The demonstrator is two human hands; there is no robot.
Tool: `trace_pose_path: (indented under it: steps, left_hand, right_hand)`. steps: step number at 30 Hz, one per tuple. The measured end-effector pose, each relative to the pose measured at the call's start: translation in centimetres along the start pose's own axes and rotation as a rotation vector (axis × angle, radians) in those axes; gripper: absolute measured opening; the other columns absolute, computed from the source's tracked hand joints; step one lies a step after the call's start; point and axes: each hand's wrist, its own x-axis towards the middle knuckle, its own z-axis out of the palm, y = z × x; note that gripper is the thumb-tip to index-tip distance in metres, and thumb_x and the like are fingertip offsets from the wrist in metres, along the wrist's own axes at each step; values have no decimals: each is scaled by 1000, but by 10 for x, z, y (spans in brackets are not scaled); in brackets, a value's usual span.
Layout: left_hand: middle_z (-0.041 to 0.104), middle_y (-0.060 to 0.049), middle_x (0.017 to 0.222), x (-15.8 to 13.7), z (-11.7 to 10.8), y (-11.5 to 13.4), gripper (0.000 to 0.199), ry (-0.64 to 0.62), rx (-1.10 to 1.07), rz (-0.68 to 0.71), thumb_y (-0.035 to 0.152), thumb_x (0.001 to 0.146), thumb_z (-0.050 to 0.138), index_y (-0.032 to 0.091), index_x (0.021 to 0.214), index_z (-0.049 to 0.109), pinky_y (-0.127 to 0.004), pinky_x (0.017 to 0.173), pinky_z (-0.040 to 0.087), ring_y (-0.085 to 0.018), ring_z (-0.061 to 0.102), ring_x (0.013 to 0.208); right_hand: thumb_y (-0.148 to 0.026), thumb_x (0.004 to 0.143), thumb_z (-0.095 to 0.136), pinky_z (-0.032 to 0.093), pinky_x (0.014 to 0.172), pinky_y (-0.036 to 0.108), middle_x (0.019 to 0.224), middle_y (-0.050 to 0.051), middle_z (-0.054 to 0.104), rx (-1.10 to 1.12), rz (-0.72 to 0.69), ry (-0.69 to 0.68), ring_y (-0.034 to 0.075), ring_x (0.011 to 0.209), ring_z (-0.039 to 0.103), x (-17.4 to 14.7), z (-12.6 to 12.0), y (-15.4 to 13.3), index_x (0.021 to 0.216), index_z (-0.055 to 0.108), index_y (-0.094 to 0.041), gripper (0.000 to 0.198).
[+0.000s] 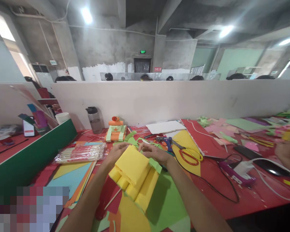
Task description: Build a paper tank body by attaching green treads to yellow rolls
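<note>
Both my hands hold a yellow paper model (132,164) up over the table, tilted. It has a boxy block on top of several rolled paper tubes, with a light-green strip (155,165) at its right side. My left hand (118,151) grips the far left edge, its fingers partly hidden behind the block. At the far right edge, my right hand (154,151) has its fingers bent around the paper. Below the model lie green paper (170,196) and yellow paper (132,212). Beyond it stands an orange and pale-green paper model (116,132) with a star.
Right of my hands lie scissors (189,154) and a blue glue gun (168,143). A purple power strip (238,174) trails cables. On the left are wrapped sticks (81,153), a bottle (93,120) and a green divider (38,151). Another person's hand (286,154) is at far right.
</note>
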Motion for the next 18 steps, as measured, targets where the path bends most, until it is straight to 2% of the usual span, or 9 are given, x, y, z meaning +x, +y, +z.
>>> trace_pose_path:
  steps: [3, 7, 11, 15, 18]
  left_hand:
    - [66, -4, 77, 4, -2, 3, 40, 92, -167, -15, 44, 67, 75, 15, 93, 67, -24, 62, 45, -13, 59, 63]
    - [61, 0, 82, 8, -4, 1, 34, 265, -250, 104, 34, 59, 82, 18, 80, 60, -21, 68, 46, -11, 57, 72]
    - [58, 2, 82, 9, -4, 3, 41, 345, -201, 280, 30, 62, 78, 23, 97, 56, -22, 66, 45, -11, 56, 72]
    - [60, 0, 91, 4, -3, 13, 51, 405, -88, 403, 30, 70, 73, 25, 116, 52, -25, 70, 46, -13, 57, 76]
    - [60, 0, 88, 0, 0, 19, 63, 387, 9, 457, 30, 72, 72, 27, 129, 45, -25, 71, 45, -14, 58, 78]
  right_hand:
    - [-43, 78, 69, 38, 79, 26, 93, 0, 56, -56, -7, -52, 15, 87, 52, -1, -1, -2, 99, 58, -21, 33]
    - [-45, 81, 66, 38, 87, 29, 106, 2, 55, -172, -6, -42, 17, 98, 50, -1, -2, -4, 105, 55, -23, 34]
    - [-46, 81, 66, 39, 86, 29, 104, 2, 52, -202, -4, -23, 17, 96, 49, 0, -3, -2, 108, 50, -25, 38]
    - [-48, 80, 67, 39, 86, 29, 99, 2, 52, -197, 39, -63, 17, 96, 50, 1, -8, 1, 106, 51, -24, 39]
    - [-50, 78, 68, 39, 84, 29, 94, 1, 55, -220, 94, -91, 17, 93, 52, 5, -11, 3, 105, 52, -23, 41]
